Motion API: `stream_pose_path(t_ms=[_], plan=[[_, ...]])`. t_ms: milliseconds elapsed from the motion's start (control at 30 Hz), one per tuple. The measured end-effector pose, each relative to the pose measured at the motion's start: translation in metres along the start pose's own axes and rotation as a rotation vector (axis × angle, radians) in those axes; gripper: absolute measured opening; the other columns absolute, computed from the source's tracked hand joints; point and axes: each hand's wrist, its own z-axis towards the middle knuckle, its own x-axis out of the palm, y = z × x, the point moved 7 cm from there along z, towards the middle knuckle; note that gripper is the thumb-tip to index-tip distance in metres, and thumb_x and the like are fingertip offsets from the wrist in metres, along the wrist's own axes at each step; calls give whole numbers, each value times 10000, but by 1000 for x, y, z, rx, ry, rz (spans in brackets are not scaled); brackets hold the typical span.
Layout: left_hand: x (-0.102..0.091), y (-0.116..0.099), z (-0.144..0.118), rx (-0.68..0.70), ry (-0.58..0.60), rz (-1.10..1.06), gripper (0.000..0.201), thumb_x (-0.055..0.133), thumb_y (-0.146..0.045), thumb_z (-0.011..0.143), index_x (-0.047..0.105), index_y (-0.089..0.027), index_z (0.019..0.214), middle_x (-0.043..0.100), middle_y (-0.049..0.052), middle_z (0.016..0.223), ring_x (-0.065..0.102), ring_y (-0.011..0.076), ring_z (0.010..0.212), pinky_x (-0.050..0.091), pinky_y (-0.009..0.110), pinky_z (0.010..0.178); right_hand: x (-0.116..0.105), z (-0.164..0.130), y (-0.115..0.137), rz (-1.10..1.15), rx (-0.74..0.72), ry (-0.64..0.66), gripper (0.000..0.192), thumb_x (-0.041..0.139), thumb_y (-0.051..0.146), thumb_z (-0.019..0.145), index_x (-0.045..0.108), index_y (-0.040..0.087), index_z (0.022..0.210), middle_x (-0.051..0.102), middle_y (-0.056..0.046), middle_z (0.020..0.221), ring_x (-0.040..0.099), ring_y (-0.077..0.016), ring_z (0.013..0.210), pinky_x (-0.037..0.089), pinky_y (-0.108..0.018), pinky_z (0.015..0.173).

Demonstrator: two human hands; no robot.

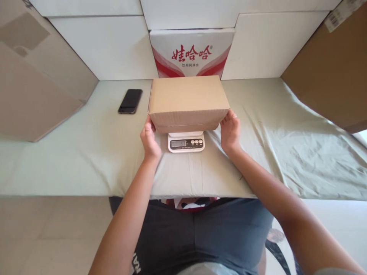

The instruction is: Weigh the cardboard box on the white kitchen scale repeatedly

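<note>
A closed brown cardboard box (189,95) sits on or just over a white digital kitchen scale (186,149), hiding most of its platform. The scale's small display and several round buttons face me; the reading is too faint to make out surely. My left hand (150,139) grips the box's near left corner, thumb in front and the other fingers partly hidden. At the opposite corner, my right hand (231,131) holds the box with its fingers against the right side.
A black smartphone (130,101) lies left of the box on the pale green cloth (114,152). Behind stands a white-and-red carton (192,49) against white panels. Large cardboard boxes flank the table at left (43,84) and right (329,76). The table's front edge is near my lap.
</note>
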Motion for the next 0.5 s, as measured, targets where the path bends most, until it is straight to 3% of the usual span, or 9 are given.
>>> stream_pose_path(t_ms=[167, 333, 500], plan=[[2, -2, -3, -23, 1, -8, 886, 506, -908, 878, 718, -239, 1419, 671, 152, 1522, 562, 363, 1511, 447, 472, 1253, 20, -10, 26, -25, -59, 55, 618, 518, 795, 884, 700, 370, 1294, 655, 6, 1558, 429, -312, 1631, 332, -516, 1397], [6, -5, -5, 4, 45, 10, 858, 521, -885, 892, 728, -230, 1406, 701, 142, 1485, 586, 359, 1486, 446, 466, 1252, 33, -19, 33, -63, -33, 74, 545, 452, 762, 939, 722, 362, 1193, 730, -13, 1377, 454, -310, 1604, 375, -462, 1371], [14, -26, 1, 66, 78, -42, 783, 537, -851, 913, 746, -249, 1368, 705, 128, 1473, 568, 355, 1505, 436, 470, 1271, 43, -21, 51, -41, -88, 70, 466, 482, 674, 952, 708, 363, 1216, 708, 6, 1424, 422, -318, 1626, 360, -505, 1387]])
